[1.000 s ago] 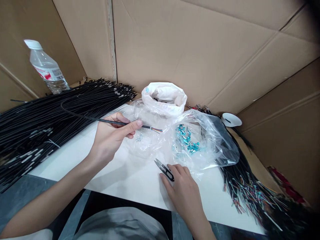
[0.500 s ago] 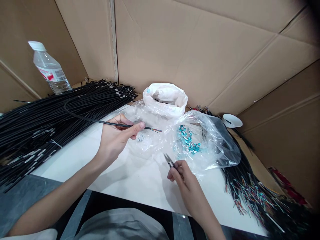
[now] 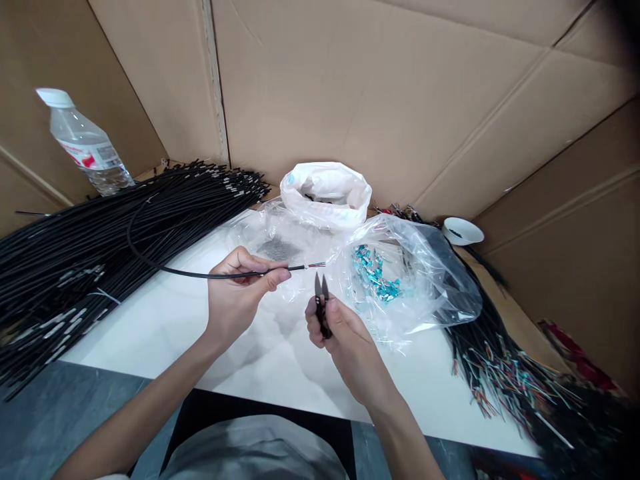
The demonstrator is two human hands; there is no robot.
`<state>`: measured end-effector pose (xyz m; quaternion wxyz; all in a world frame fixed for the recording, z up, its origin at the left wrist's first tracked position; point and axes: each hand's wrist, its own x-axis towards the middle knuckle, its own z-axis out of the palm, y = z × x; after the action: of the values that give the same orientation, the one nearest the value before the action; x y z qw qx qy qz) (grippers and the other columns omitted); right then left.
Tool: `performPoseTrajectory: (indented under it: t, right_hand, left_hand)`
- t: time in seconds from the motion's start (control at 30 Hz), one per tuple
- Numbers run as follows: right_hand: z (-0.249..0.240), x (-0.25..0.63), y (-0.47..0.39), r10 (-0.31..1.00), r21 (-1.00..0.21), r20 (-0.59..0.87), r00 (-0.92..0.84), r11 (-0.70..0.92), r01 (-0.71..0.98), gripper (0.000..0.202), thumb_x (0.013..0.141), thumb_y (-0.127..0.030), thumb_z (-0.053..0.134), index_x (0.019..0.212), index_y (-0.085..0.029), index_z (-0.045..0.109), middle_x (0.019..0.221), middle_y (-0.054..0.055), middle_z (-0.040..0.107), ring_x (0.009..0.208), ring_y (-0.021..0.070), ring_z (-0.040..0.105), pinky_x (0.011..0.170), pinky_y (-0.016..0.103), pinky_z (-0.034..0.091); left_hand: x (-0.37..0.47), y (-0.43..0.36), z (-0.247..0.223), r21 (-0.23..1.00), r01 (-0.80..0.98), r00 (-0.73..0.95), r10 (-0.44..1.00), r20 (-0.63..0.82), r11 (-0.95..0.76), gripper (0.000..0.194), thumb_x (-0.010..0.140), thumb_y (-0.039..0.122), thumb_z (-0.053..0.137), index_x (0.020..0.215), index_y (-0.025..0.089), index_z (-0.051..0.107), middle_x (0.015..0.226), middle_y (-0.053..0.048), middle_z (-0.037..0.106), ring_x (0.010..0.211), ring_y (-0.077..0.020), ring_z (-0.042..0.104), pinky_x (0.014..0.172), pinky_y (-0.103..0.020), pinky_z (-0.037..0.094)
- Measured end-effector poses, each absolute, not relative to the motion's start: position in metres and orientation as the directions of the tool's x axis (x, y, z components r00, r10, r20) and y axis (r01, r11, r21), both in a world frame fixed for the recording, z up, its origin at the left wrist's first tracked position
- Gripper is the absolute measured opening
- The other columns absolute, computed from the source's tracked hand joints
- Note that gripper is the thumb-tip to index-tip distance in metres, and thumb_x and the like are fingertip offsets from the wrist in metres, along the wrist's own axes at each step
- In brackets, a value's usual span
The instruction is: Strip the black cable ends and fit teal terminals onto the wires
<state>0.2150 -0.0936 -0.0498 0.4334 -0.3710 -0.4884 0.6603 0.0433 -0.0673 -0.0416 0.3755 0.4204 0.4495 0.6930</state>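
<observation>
1. While the left hand (image 3: pixel 235 300) pinches the black cable (image 3: pixel 183 273) between thumb and fingers, I see its stripped end pointing right on my feed, thin coloured wires (image 3: pixel 317 265) sticking out above the clear plastic film (image 3: pixel 305 237).
2. The right hand (image 3: pixel 347 340) is closed around small black snips (image 3: pixel 321 317), their two blades (image 3: pixel 317 285) parted and pointing away from me.
3. I read the step in hand as lining up the snips with those wires; the tips look just short of them, though I can't tell the depth from this angle.
4. The cable curves back over the heap of black cables (image 3: pixel 165 207) on the left, so I judge that a snag there could swing the end.
5. The next move, I'd say, calls for a firm left pinch, a slight forward nudge of the right hand, and a check of which strands lie between the blades before any squeeze.
6. I'd keep the tips off the clear bag (image 3: pixel 445 293) of teal bits (image 3: pixel 367 270) close by.
</observation>
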Motion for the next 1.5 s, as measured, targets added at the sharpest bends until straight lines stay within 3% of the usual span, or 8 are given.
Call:
performPoseTrajectory:
  t: [0.2, 0.4, 1.07, 1.5]
  right_hand:
    - [-0.053, 0.201, -0.093, 0.949, -0.946, -0.063, -0.31, -0.156, -0.285, 0.043, 0.09, -0.062, 0.061, 0.086, -0.02, 0.054, 0.058, -0.009, 0.031, 0.049, 0.0076, 0.021, 0.044, 0.023, 0.017]
    - [-0.058, 0.19, -0.091, 0.988, -0.932, -0.004, -0.154, -0.059, -0.358, 0.041, 0.087, -0.058, 0.066, 0.081, -0.018, 0.061, 0.053, -0.009, 0.028, 0.046, 0.0064, 0.016, 0.042, 0.024, 0.012]
    - [-0.056, 0.19, -0.092, 0.996, -0.953, 0.032, -0.085, 0.005, -0.304, 0.039, 0.089, -0.056, 0.065, 0.081, -0.018, 0.062, 0.054, -0.008, 0.029, 0.046, 0.0068, 0.018, 0.041, 0.023, 0.015]
    - [-0.055, 0.188, -0.09, 0.996, -0.947, 0.034, -0.082, 0.006, -0.322, 0.037, 0.089, -0.053, 0.066, 0.08, -0.018, 0.063, 0.053, -0.009, 0.029, 0.046, 0.0065, 0.018, 0.041, 0.023, 0.015]
  left_hand:
    - [0.046, -0.067, -0.044, 0.932, -0.157, -0.373, 0.893, 0.251, -0.328, 0.036, 0.063, 0.017, 0.088, 0.066, 0.02, 0.052, 0.075, -0.002, 0.078, 0.068, -0.0169, 0.073, 0.054, -0.023, 0.053]
    - [0.047, -0.066, -0.044, 0.93, -0.165, -0.38, 0.892, 0.247, -0.328, 0.035, 0.064, 0.019, 0.088, 0.067, 0.02, 0.053, 0.075, -0.002, 0.077, 0.072, -0.0178, 0.073, 0.055, -0.024, 0.053]
    - [0.048, -0.065, -0.046, 0.935, -0.163, -0.384, 0.893, 0.233, -0.314, 0.041, 0.063, 0.027, 0.091, 0.066, 0.02, 0.05, 0.073, -0.002, 0.075, 0.067, -0.0169, 0.071, 0.053, -0.024, 0.051]
    - [0.048, -0.066, -0.044, 0.929, -0.177, -0.38, 0.893, 0.24, -0.325, 0.039, 0.063, 0.022, 0.089, 0.066, 0.02, 0.05, 0.07, 0.0, 0.074, 0.062, -0.0152, 0.069, 0.053, -0.024, 0.051]
